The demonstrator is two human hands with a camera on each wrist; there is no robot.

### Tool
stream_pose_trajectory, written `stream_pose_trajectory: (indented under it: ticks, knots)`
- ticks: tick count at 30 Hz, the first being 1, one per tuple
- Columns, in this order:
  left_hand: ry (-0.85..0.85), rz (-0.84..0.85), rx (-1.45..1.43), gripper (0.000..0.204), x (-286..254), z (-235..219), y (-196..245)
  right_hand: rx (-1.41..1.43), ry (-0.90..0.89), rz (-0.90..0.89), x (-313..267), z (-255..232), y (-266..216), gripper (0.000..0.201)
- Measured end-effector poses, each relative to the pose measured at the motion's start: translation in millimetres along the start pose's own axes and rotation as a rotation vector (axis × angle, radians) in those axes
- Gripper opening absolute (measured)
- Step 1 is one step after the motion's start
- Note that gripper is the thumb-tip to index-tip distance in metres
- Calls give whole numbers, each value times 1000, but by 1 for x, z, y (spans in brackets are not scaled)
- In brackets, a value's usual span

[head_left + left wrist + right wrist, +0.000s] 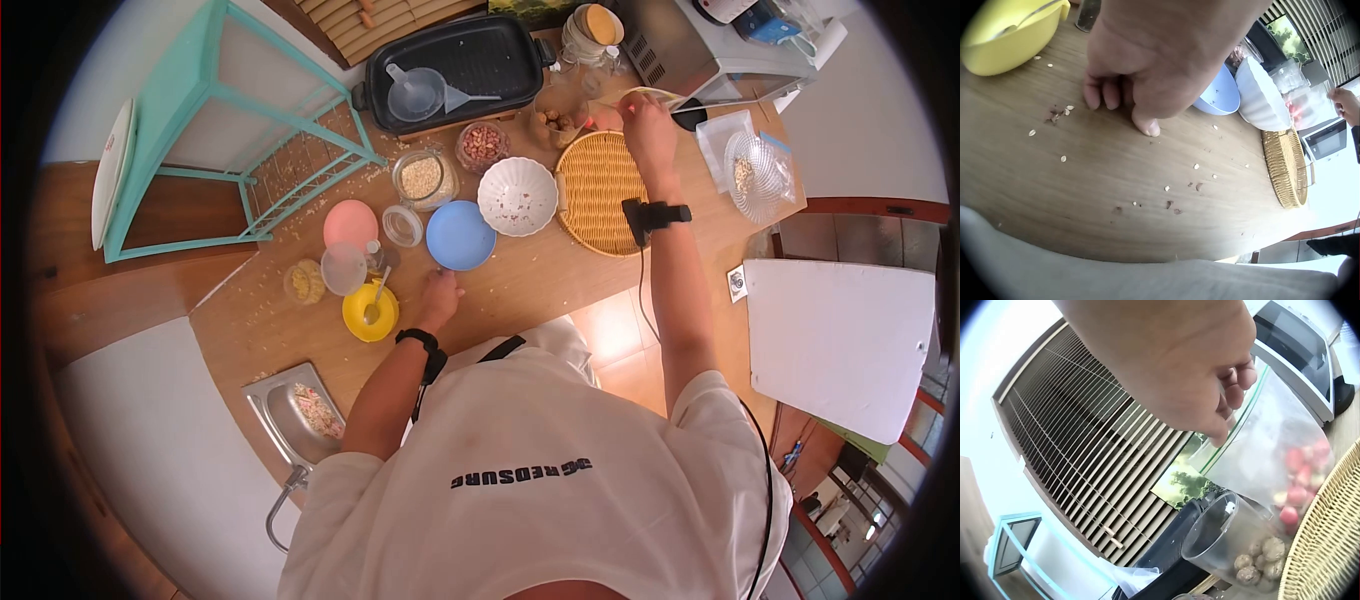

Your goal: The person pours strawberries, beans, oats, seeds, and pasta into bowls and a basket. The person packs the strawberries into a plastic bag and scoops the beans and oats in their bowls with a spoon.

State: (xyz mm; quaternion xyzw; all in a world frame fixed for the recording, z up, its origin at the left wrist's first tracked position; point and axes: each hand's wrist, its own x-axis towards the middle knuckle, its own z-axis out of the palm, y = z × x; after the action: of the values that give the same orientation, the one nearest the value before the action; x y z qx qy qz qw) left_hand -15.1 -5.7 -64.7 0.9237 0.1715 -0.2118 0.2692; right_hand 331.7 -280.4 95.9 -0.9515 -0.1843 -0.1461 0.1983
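My right hand (1179,369) pinches the top edge of a clear zip bag (1254,450) with a green seal line. Red and pale pieces (1300,478) sit low in the bag. In the head view this hand (652,138) is past the far side of a round wicker tray (605,195). Beside the bag stands a clear plastic jar (1207,534) of round, wrinkled brown nuts. My left hand (1147,69) rests on the tabletop with its fingers loosely bent, holding nothing. It is close to a blue bowl (461,236) and a yellow bowl (352,318).
A white fluted bowl (517,195) stands between the blue bowl and tray. Behind are jars of oats (422,178) and peanuts (483,146), and a black electric griddle (480,60). A teal rack (215,95) stands left, a microwave (690,60) back right. Flakes litter the table.
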Motion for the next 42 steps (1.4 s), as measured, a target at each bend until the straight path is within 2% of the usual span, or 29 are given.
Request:
stream_pose_trajectory:
  ticks: [1,2,4,8,13,17,19,23,29,32,34,38,40,42]
  knots:
    - [-60,-48,11,53,2,-4,4,-19,-69,84,5,-1,2,14]
    - [-52,-45,9,53,2,-7,7,-20,-62,80,8,-2,4,14]
    - [-25,-31,61,55,0,-5,6,-52,-206,225,12,-2,8,15]
    - [-39,-53,47,55,2,-1,5,-25,-219,216,14,10,22,19]
    - [102,8,62,53,-5,-2,8,7,-237,217,8,3,10,23]
    - [57,33,61,53,-3,-4,6,38,-304,256,4,11,7,24]
    - [44,1,45,42,-4,-10,14,28,-317,236,2,18,9,24]
    - [46,-10,39,43,-5,-15,18,14,-336,235,-2,20,3,23]
    - [17,62,108,44,-3,-11,9,-13,-332,221,-10,4,-5,27]
    - [4,59,110,45,1,-8,6,72,-267,260,-13,-16,-15,22]
    - [-41,-24,80,48,1,-8,9,203,-98,196,-17,-21,-16,21]
    - [-63,-25,55,44,6,-11,6,301,-116,175,-20,-39,-25,19]
    - [-33,61,56,44,3,-14,8,336,-112,166,-25,-39,-27,20]
    - [-103,2,64,48,3,-18,13,310,-131,181,-32,-37,-32,20]
